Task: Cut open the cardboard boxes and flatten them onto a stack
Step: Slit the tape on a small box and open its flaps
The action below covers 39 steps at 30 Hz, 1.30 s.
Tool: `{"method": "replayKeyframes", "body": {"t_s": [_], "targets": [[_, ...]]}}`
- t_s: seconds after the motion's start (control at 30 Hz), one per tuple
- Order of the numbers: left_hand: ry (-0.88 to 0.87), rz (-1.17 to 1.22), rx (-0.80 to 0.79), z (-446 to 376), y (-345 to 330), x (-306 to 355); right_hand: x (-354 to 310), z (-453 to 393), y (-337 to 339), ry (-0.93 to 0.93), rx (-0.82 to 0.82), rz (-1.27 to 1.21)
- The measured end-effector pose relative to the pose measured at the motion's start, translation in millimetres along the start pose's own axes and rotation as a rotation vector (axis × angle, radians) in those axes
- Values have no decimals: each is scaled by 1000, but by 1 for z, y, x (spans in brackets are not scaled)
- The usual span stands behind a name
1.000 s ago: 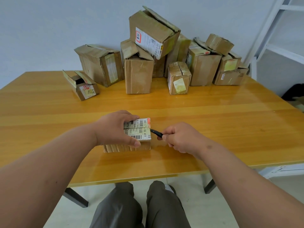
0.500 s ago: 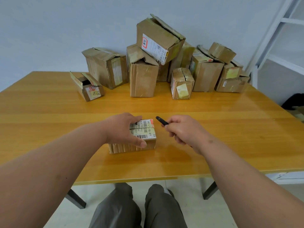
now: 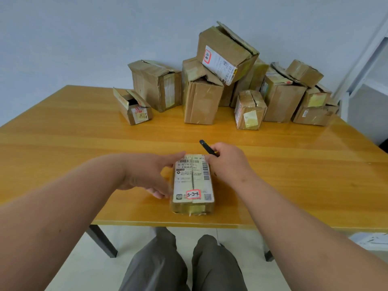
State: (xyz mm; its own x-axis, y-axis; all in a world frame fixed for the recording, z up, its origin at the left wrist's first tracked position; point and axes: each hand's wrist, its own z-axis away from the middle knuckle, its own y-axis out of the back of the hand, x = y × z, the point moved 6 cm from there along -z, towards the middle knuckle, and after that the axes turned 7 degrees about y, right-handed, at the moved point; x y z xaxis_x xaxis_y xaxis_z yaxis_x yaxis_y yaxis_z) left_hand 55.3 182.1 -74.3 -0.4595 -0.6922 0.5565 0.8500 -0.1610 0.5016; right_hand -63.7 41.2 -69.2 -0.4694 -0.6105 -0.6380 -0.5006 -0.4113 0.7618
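Cardboard is under both hands: the left hand (image 3: 147, 175) cups the small labelled box (image 3: 193, 183) along its left side, fingers curled round it. The right hand (image 3: 228, 162) pinches a black cutter (image 3: 207, 148), blade end raised, just beside the box's far corner. Box sits near the counter (image 3: 294, 175) front edge; piled boxes (image 3: 220, 80) wait behind.

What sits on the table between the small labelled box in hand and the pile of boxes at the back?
Only bare table in the head view, between the small labelled box and the pile.
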Motion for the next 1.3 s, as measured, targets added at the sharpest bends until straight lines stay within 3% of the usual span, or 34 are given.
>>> {"method": "replayKeyframes", "body": {"t_s": [0.13, 0.3, 0.47, 0.63, 0.73, 0.93, 1.3], "targets": [[-32, -504, 245, 1, 7, 3, -8, 0, -8, 16, -14, -195], [-196, -705, 241, -1, -6, 18, 1, -2, 2, -46, 17, -254], [-191, -945, 454, -4, 3, 37, 17, 0, 15, -93, -14, -106], [-159, -916, 418, -13, 4, 42, 35, 11, 17, -96, -124, -44], [-108, -960, 407, -18, 6, 44, 46, 14, 18, -97, -134, -14], [-160, -810, 363, -22, 3, 53, 53, 17, 20, -84, -163, 1], [-173, -825, 393, -25, 3, 50, 43, 22, 18, -49, -169, -45]]}}
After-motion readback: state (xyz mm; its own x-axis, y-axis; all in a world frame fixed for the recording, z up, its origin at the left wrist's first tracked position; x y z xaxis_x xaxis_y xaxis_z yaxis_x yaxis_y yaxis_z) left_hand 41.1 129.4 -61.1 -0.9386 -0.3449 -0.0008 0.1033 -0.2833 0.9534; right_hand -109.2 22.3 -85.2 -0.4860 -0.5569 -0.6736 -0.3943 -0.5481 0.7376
